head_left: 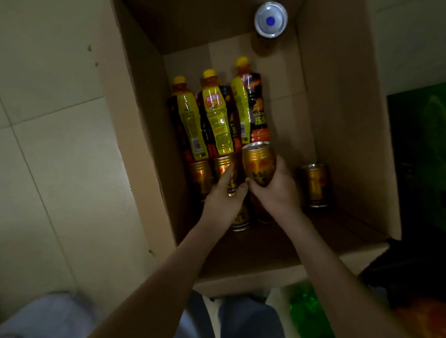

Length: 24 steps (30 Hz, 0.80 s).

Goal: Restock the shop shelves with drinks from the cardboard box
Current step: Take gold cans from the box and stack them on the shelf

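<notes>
Inside the cardboard box (pixel 343 109), a gold can (pixel 258 164) is gripped by the right hand (pixel 275 189): fingers are wrapped round its lower half, w/ the rim end pointing away from the person toward the far wall. Its long axis runs roughly along the box's length, tilted a little. It sits raised above the row, just in front of the rightmost of three yellow-capped bottles (pixel 215 117), which lie side by side, caps pointing the same far way.

The left hand (pixel 225 197) is laid on a neighbouring gold can (pixel 226 171), fingers partly spread, index extended; whether a full grip is closed can't be told. The two hands touch at the thumbs.

Another gold can (pixel 314 184) lies apart to the right, nearer the right hand. A silver-topped can (pixel 270 19) stands at the far end.

Judged: cans are being lifted out; next move is prob. a straight pull up & back toward the person.
</notes>
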Available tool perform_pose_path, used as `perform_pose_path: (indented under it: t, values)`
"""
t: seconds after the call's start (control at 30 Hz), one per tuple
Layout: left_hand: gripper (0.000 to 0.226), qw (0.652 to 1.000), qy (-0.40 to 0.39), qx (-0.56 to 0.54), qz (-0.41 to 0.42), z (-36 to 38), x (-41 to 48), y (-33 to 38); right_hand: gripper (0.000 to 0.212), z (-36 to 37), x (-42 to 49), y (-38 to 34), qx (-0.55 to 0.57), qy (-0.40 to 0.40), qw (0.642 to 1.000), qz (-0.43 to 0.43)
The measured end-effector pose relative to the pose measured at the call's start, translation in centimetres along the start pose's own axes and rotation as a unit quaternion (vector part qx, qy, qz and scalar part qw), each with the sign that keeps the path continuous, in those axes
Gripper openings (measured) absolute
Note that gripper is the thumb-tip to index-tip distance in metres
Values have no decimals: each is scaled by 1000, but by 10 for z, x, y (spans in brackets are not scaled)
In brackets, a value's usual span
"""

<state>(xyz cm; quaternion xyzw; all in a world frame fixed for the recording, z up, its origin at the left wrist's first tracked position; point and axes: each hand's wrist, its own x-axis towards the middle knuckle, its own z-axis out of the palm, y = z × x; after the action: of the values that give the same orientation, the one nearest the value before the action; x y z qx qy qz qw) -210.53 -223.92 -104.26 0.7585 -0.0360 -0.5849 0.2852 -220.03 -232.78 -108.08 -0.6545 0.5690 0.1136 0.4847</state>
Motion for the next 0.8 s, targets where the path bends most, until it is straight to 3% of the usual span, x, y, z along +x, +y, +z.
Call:
perform_pose_path:
  t: [0.17,0.23,0.3,0.37,0.43,0.5,0.6,0.8]
  values:
    - [72,990,-49,-130,0,-1,5,26,71,-8,-23,-17,94,-43,993,-62]
    - [70,995,-2,-99,17,-1,8,29,75,-7,-26,-18,140,-82,985,-57]
    - [69,996,59,-60,40,1,10,23,93,-6,-25,-13,154,-142,976,-60]
    - [68,994,94,-51,38,-1,11,17,120,-6,-18,-1,72,-178,980,-56]
    - [66,992,110,-49,23,-7,14,12,127,-5,-9,13,-71,-151,986,-4]
    - [63,991,126,-37,16,-14,18,6,118,3,4,26,-117,-122,984,49]
    - [62,990,141,-29,15,-18,21,-2,108,20,22,35,-9,-135,984,113]
    - [62,993,106,-55,14,-20,1,8,76,11,23,29,58,-83,983,151]
